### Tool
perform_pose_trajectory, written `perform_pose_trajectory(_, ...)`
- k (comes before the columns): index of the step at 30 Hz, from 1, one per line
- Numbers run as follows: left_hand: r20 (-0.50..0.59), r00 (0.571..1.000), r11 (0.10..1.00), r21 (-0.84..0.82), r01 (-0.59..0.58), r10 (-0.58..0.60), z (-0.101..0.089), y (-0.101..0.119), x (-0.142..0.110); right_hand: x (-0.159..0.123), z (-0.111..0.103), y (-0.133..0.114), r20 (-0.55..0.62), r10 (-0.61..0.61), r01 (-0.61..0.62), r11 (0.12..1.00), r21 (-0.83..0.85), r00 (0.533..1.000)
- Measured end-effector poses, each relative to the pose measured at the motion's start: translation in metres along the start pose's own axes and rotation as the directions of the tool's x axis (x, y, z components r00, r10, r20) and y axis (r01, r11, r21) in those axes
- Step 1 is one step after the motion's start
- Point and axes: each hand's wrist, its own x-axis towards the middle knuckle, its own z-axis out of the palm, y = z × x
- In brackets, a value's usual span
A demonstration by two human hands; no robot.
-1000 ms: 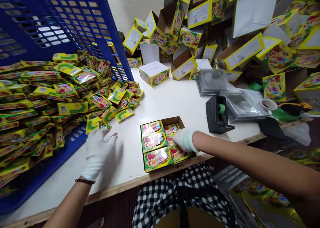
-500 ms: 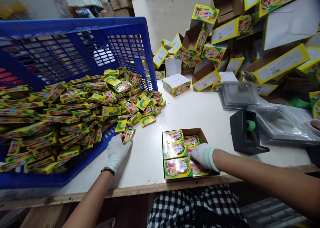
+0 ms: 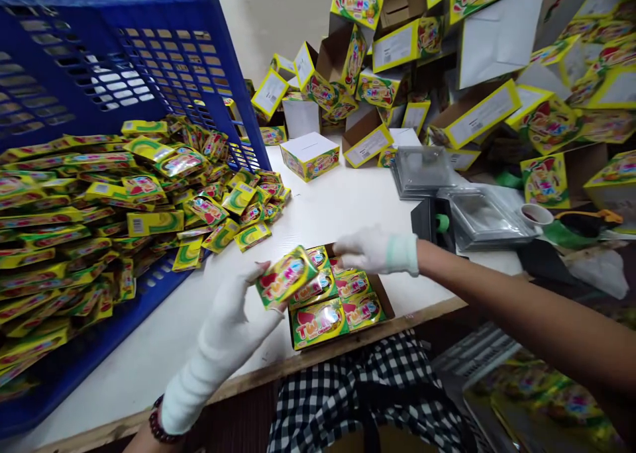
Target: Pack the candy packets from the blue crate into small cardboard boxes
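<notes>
A: Room?
B: Carton (image 3: 383, 298) right at the table's (image 3: 342, 204) near edge; bare white surface beyond.
A: Hands?
B: Left hand (image 3: 226, 324) grips tilted packet (image 3: 287, 277) over carton's left side; right hand (image 3: 370, 249) loose, fingers stretched above far rim.
A: Lettering?
B: "TWINS" on packets inside (image 3: 318, 322).

Have crate (image 3: 226, 42) on table (image 3: 342, 204) at left, heap of packs (image 3: 156, 224) in it, more packs on tabletop just right of it. Have open carton (image 3: 382, 297) at table's front edge, two columns of packs inside. See left hand (image 3: 231, 314) with held pack (image 3: 287, 277) over carton's left rear, right hand (image 3: 375, 251) over its right rear. Behind carton, see lone box (image 3: 311, 156); behind-right, carton pile (image 3: 484, 114). Right of carton, see tape dispenser (image 3: 422, 220), then tray stacks (image 3: 484, 218), then cup (image 3: 536, 213).
</notes>
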Motion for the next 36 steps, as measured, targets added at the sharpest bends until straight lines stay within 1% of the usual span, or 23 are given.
perform_pose_trajectory(1,0.024,0.995,0.995,0.013,-0.1,0.099,0.005,0.012,0.006,-0.005,-0.011,-0.002,-0.096,-0.048,0.054,0.996,0.069,0.994)
perform_pose_trajectory(2,0.052,0.983,0.984,0.017,-0.177,0.176,0.011,0.023,0.011,-0.008,-0.019,-0.004,-0.133,-0.091,0.106,0.989,0.106,0.987)
perform_pose_trajectory(3,0.078,0.969,0.972,0.016,-0.236,0.234,0.018,0.032,0.016,-0.011,-0.026,-0.006,-0.112,-0.127,0.139,0.984,0.109,0.985)
perform_pose_trajectory(5,0.113,0.947,0.952,0.016,-0.306,0.302,0.032,0.045,0.023,-0.013,-0.036,-0.011,0.032,-0.132,0.131,0.991,0.036,0.991)
perform_pose_trajectory(6,0.121,0.943,0.949,0.018,-0.315,0.311,0.037,0.046,0.025,-0.012,-0.039,-0.012,0.107,-0.091,0.095,0.995,-0.033,0.99)
perform_pose_trajectory(7,0.127,0.947,0.954,0.021,-0.3,0.295,0.042,0.045,0.027,-0.01,-0.04,-0.013,0.167,-0.02,0.04,0.992,-0.12,0.986)
perform_pose_trajectory(8,0.121,0.96,0.966,0.024,-0.258,0.253,0.044,0.039,0.029,-0.006,-0.041,-0.014,0.208,0.067,-0.022,0.978,-0.21,0.976)
perform_pose_trajectory(9,0.099,0.977,0.981,0.028,-0.192,0.188,0.046,0.03,0.03,-0.001,-0.04,-0.014,0.235,0.152,-0.08,0.954,-0.29,0.96)
perform_pose_trajectory(10,0.064,0.992,0.993,0.04,-0.11,0.107,0.046,0.017,0.031,0.005,-0.037,-0.013,0.251,0.22,-0.122,0.927,-0.353,0.943)
perform_pose_trajectory(11,0.027,0.999,0.997,0.069,-0.024,0.022,0.044,0.0,0.031,0.012,-0.032,-0.012,0.261,0.262,-0.146,0.907,-0.394,0.929)
perform_pose_trajectory(12,-0.014,0.998,0.992,0.116,0.059,-0.058,0.043,-0.018,0.032,0.02,-0.026,-0.011,0.273,0.286,-0.157,0.897,-0.413,0.919)
perform_pose_trajectory(13,-0.052,0.991,0.976,0.174,0.134,-0.127,0.041,-0.039,0.032,0.029,-0.019,-0.009,0.288,0.292,-0.155,0.896,-0.416,0.912)
perform_pose_trajectory(15,-0.087,0.967,0.917,0.307,0.253,-0.238,0.037,-0.079,0.032,0.044,-0.003,-0.007,0.307,0.284,-0.14,0.899,-0.416,0.908)
perform_pose_trajectory(17,-0.088,0.938,0.849,0.404,0.34,-0.334,0.034,-0.113,0.033,0.056,0.012,-0.005,0.306,0.27,-0.12,0.895,-0.429,0.913)
perform_pose_trajectory(18,-0.085,0.925,0.823,0.433,0.368,-0.369,0.033,-0.126,0.034,0.059,0.019,-0.004,0.303,0.258,-0.105,0.892,-0.44,0.918)
perform_pose_trajectory(20,-0.067,0.911,0.791,0.472,0.389,-0.408,0.032,-0.143,0.039,0.062,0.029,-0.002,0.303,0.228,-0.066,0.884,-0.463,0.925)
perform_pose_trajectory(22,-0.034,0.909,0.784,0.493,0.378,-0.416,0.032,-0.152,0.048,0.063,0.038,0.0,0.307,0.2,-0.028,0.874,-0.484,0.93)
perform_pose_trajectory(25,0.03,0.899,0.779,0.513,0.361,-0.436,0.033,-0.157,0.064,0.061,0.05,0.003,0.334,0.169,0.023,0.865,-0.501,0.927)
perform_pose_trajectory(28,0.059,0.871,0.768,0.503,0.396,-0.487,0.034,-0.162,0.076,0.06,0.059,0.006,0.349,0.154,0.047,0.862,-0.505,0.924)
perform_pose_trajectory(30,0.062,0.848,0.764,0.472,0.439,-0.526,0.034,-0.164,0.078,0.059,0.063,0.008,0.316,0.141,0.038,0.865,-0.5,0.938)
perform_pose_trajectory(33,0.077,0.826,0.788,0.361,0.499,-0.558,0.031,-0.161,0.072,0.058,0.065,0.012,0.274,0.13,0.019,0.876,-0.481,0.953)
perform_pose_trajectory(35,0.064,0.821,0.811,0.222,0.542,-0.567,0.028,-0.151,0.065,0.055,0.062,0.015,0.286,0.126,0.022,0.886,-0.464,0.95)
perform_pose_trajectory(36,0.04,0.82,0.817,0.132,0.561,-0.57,0.027,-0.144,0.061,0.053,0.058,0.016,0.294,0.127,0.019,0.895,-0.446,0.947)
